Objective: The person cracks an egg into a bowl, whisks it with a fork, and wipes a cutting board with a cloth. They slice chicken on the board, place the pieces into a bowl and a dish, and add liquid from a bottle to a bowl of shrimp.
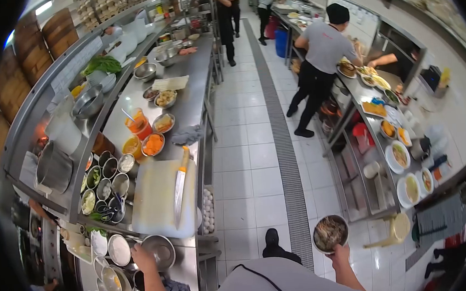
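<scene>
My right hand (pixel 339 255) holds up a round bowl of noodles and vegetables (pixel 330 233) over the tiled floor, near the right counter's end. My left hand (pixel 143 258) reaches down to the left steel counter and grips the rim of a steel bowl (pixel 161 251). Beside that bowl sit several small steel dishes (pixel 118 249). Just beyond lies a white cutting board (pixel 159 205) with a long knife (pixel 180 188) on it, orange handle pointing away.
The left steel counter (pixel 194 89) carries bowls of orange and yellow ingredients, a grey cloth (pixel 187 134) and seasoning pots. A tray of eggs (pixel 208 210) hangs at its edge. On the right counter stand plated dishes (pixel 399 155). A person in grey (pixel 321 58) works there; others stand farther back.
</scene>
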Motion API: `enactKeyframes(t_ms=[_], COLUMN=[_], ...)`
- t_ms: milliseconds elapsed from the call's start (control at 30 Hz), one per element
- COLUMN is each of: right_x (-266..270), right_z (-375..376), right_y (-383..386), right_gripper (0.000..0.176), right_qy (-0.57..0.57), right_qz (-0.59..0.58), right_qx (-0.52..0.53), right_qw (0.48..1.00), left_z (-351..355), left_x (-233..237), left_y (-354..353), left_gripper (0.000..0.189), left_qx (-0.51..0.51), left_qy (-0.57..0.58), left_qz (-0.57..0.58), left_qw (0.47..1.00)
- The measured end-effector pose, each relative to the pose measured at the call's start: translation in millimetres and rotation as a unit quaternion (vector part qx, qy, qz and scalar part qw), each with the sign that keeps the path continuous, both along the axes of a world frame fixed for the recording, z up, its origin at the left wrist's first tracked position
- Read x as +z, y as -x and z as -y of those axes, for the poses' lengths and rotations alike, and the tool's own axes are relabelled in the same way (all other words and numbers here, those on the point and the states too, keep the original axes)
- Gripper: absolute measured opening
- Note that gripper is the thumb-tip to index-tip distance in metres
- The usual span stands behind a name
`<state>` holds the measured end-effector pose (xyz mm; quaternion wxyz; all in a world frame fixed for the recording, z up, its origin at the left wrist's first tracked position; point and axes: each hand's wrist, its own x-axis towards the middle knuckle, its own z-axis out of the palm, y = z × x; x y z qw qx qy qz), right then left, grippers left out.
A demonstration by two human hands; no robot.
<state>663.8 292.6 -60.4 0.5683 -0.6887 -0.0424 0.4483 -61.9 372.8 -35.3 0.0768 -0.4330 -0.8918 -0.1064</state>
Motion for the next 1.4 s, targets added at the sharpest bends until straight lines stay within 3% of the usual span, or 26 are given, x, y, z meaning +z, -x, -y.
enactKeyframes(t_ms=[133,300,367,433,500,533,600,700,767,800,833,867,900,933,967,1033,1167,1267,1400], right_x=[-13.9,-21.0,1.6,11.5,10.3,10.0,3.1,-5.3,1.5,6.8,6.7,6.1,3.8,-1.8,-9.8,-21.0,-47.0,-40.8,-43.1], right_z=[-62.6,-212.5,-280.5,-340.4,-392.7,-415.2,-446.7,-492.0,-513.6,-524.1,-535.9,-545.4,-551.2,-569.4,-576.2,-597.3,-653.9,-718.1,-848.7], right_y=[-48.5,-78.7,-72.0,-59.7,-46.8,-38.7,-24.5,-17.9,-10.6,-10.5,-13.7,-19.7,-25.9,-38.7,-53.1,-71.7,-111.0,-127.0,-138.5], right_gripper=[0.064,0.059,0.058,0.057,0.056,0.050,0.049,0.049,0.052,0.055,0.055,0.056,0.057,0.057,0.057,0.058,0.058,0.058,0.057], right_qy=[0.036,-0.017,-0.013,-0.012,-0.030,-0.044,-0.033,-0.024,-0.013,0.005,0.002,-0.012,-0.024,-0.022,-0.014,-0.007,0.014,0.031,0.018], right_qz=[0.001,0.020,0.035,0.049,0.029,0.011,-0.011,-0.038,-0.065,-0.067,-0.067,-0.064,-0.062,-0.065,-0.074,-0.085,-0.066,-0.051,-0.048], right_qx=[0.021,0.163,0.198,0.229,0.227,0.217,0.215,0.210,0.179,0.163,0.161,0.152,0.140,0.128,0.098,0.056,0.000,-0.004,0.054], right_qw=[0.999,0.986,0.980,0.972,0.973,0.975,0.976,0.977,0.982,0.984,0.985,0.986,0.988,0.989,0.992,0.995,0.998,0.998,0.997], left_z=[5.4,7.6,16.0,-1.1,14.6,5.2,-23.2,-118.1,-215.0,-282.3,-347.6,-408.7,-461.1,-544.7,-586.6,-657.3,-745.6,-774.9,-794.0], left_x=[-2.5,19.4,22.3,72.4,76.0,85.4,95.2,44.9,16.5,33.9,19.3,23.4,40.9,22.7,53.6,42.6,51.3,-8.1,-28.9], left_y=[20.1,19.4,23.4,-25.4,-14.7,-21.8,-40.3,-33.0,-40.1,-82.0,-101.7,-127.8,-158.3,-178.8,-210.7,-233.8,-287.4,-285.9,-302.8], left_gripper=[0.027,0.033,0.038,0.033,0.020,0.020,0.023,0.017,0.019,0.022,0.023,0.023,0.020,0.017,0.016,0.015,0.014,0.014,0.015], left_qx=[-0.002,0.099,0.046,0.114,0.036,0.036,0.132,0.146,0.156,0.117,0.172,0.138,0.151,0.075,0.065,0.042,0.033,0.051,0.134], left_qy=[-0.020,0.020,-0.076,-0.094,-0.122,-0.122,-0.228,-0.337,-0.293,-0.334,-0.401,-0.409,-0.371,-0.348,-0.329,-0.294,-0.241,-0.232,-0.194], left_qz=[0.083,0.056,0.018,-0.035,-0.173,-0.174,-0.111,-0.004,0.181,0.256,0.421,0.492,0.528,0.607,0.657,0.711,0.723,0.745,0.702], left_qw=[0.996,0.993,0.996,0.988,0.977,0.977,0.958,0.930,0.926,0.900,0.796,0.756,0.749,0.710,0.675,0.637,0.646,0.623,0.673])
